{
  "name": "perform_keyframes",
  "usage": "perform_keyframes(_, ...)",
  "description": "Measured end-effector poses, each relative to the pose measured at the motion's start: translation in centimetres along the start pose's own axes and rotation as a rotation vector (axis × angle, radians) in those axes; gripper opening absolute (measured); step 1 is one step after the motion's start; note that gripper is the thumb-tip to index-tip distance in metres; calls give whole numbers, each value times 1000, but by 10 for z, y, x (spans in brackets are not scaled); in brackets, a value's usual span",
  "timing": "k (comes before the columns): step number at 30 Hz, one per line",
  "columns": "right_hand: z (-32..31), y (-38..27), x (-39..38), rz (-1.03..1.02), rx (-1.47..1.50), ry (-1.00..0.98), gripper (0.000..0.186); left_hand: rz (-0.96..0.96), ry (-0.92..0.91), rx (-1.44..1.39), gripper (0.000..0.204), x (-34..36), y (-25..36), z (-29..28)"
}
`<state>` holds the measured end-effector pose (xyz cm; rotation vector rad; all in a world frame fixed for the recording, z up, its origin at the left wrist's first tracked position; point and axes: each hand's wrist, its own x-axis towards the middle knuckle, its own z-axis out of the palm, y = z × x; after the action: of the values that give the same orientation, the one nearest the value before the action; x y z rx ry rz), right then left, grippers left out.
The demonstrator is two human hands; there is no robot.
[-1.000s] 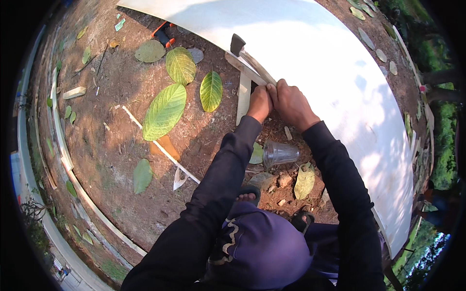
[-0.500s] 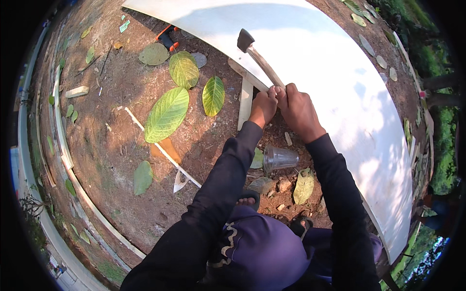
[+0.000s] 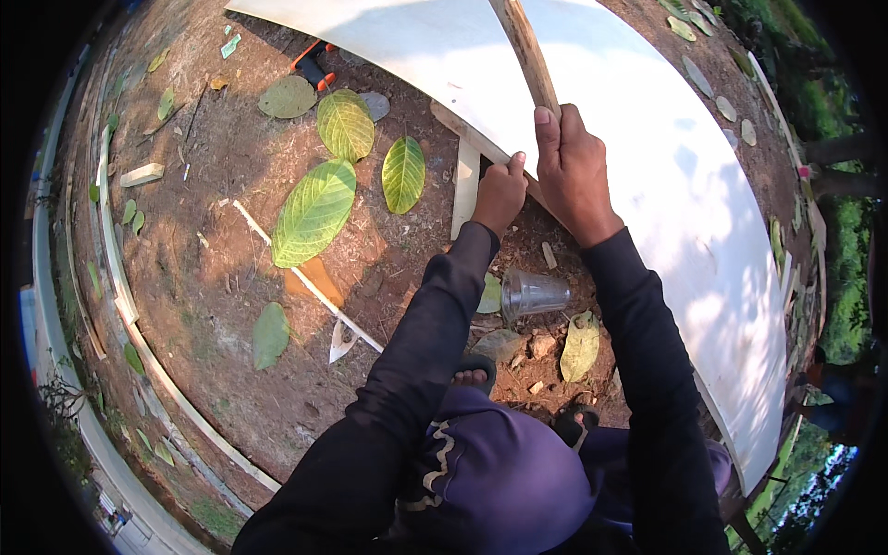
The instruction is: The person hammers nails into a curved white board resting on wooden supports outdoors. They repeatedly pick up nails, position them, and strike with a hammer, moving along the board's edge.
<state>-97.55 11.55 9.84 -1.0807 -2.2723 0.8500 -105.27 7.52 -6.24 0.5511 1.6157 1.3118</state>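
Observation:
My right hand (image 3: 575,176) is wrapped round the wooden handle of a hammer (image 3: 525,48), thumb lying along it. The handle rises over the white sheet (image 3: 638,120), and its head is out of view past the top edge. Beside it, my left hand (image 3: 499,196) is closed at the sheet's near edge, thumb and finger pinched together. Whatever lies between those fingers is too small or hidden to make out. Under the sheet's edge, a wooden strip (image 3: 465,180) shows next to my left hand.
A clear plastic cup (image 3: 536,294) lies on its side on the soil below my hands. Large leaves (image 3: 316,211) and a thin white strip (image 3: 301,277) lie to the left. A black and orange tool (image 3: 313,65) rests by the sheet's far edge. A wood block (image 3: 141,175) lies further left.
My right hand has drawn apart from my left, raising the hammer so its dark head has left the view at the top. My left hand stays at the sheet's edge.

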Motion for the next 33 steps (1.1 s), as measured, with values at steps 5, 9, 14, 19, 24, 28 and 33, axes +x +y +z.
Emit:
perform_keyframes(5,22,73,-15,122,-327,-305,45,105,46,201,61,1,-2,10)
perform_keyframes(9,17,55,-22,111,-248,-262,44,34,74,222,55,-2,9,6)
perform_keyframes(14,16,62,-22,-167,-339,-159,41,21,47,56,55,-15,17,5)
perform_keyframes(19,5,57,-73,223,-137,-171,37,-455,-103,-816,25,-63,-4,-34)
perform_keyframes(24,10,63,-153,335,242,-136,35,-475,-106,-1121,17,-124,15,-26)
perform_keyframes(28,19,52,-169,422,467,-100,21,-364,-76,-1061,22,-133,9,-19)
perform_keyframes(33,28,47,-187,448,646,-70,28,-294,-94,-997,23,-140,-1,-17)
